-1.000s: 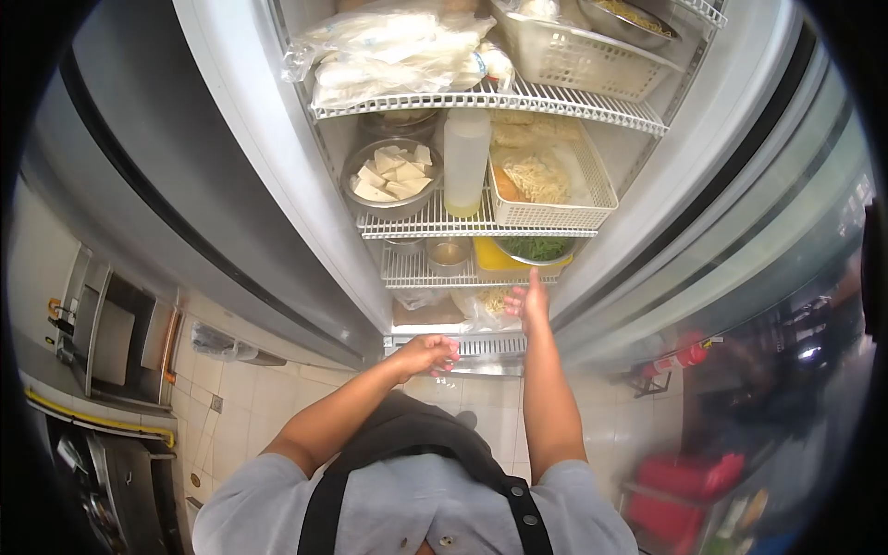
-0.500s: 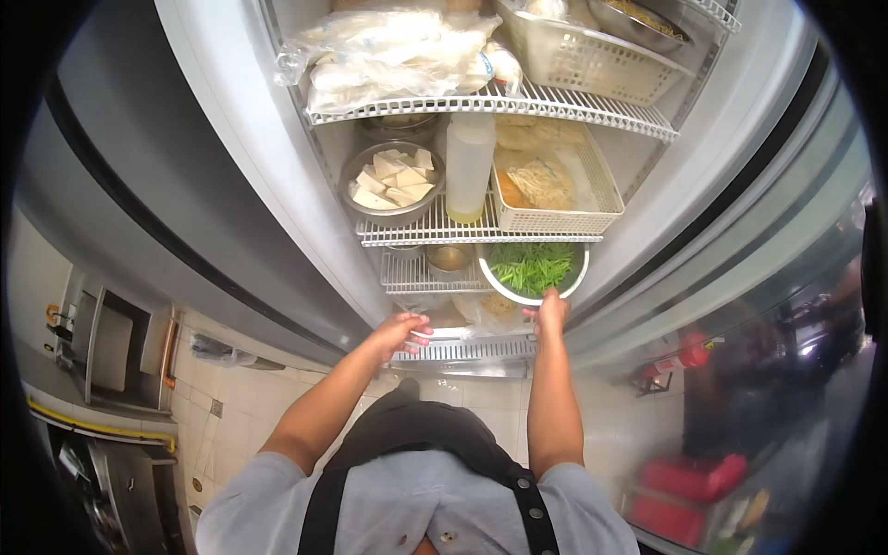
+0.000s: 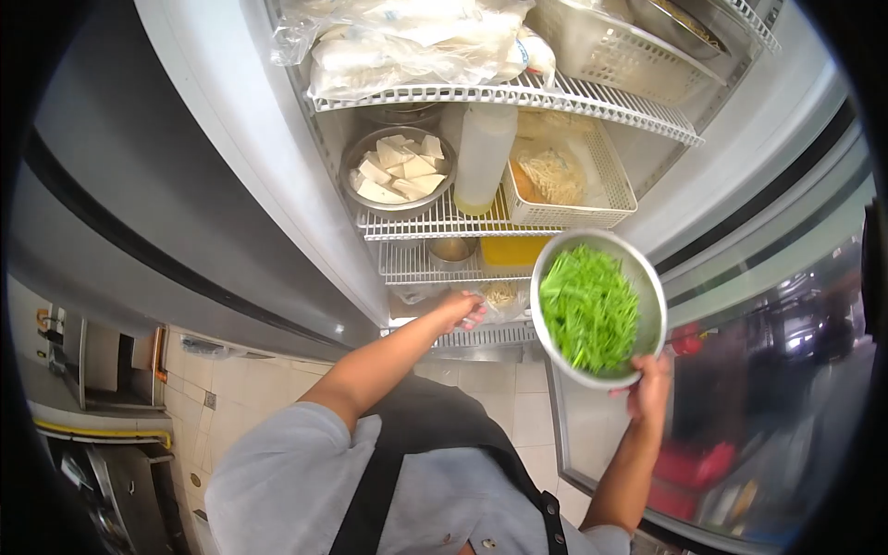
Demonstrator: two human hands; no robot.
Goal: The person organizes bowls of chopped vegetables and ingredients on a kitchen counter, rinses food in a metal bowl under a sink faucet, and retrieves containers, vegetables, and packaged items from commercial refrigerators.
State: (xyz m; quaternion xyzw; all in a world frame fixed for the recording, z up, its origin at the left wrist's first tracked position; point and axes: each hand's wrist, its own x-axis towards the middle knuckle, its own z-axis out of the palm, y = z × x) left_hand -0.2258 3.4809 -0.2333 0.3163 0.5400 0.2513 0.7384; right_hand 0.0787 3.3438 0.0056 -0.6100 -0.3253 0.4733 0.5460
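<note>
My right hand (image 3: 647,384) grips the lower right rim of a metal bowl (image 3: 652,294) filled with chopped green leaves (image 3: 592,310). The bowl is tilted toward me, outside the shelves and in front of the fridge's right side. My left hand (image 3: 462,312) is in front of the lowest shelf with its fingers curled loosely; whether anything is in them is hidden. Behind it, a clear bag of pale food (image 3: 500,295) lies low in the fridge. A small metal bowl (image 3: 451,252) and a yellow item (image 3: 518,251) sit on the shelf above.
A bowl of white blocks (image 3: 400,173), a plastic bottle (image 3: 485,159) and a white basket of noodles (image 3: 573,215) share the middle shelf. Bagged food (image 3: 416,55) fills the top shelf's left. The open glass door (image 3: 768,370) stands at the right, a dark door panel (image 3: 166,176) at the left.
The bowl of greens has come out from the lower shelf, moving right and toward me in my right hand. The yellow item is now exposed. My left hand has moved right and its fingers have curled.
</note>
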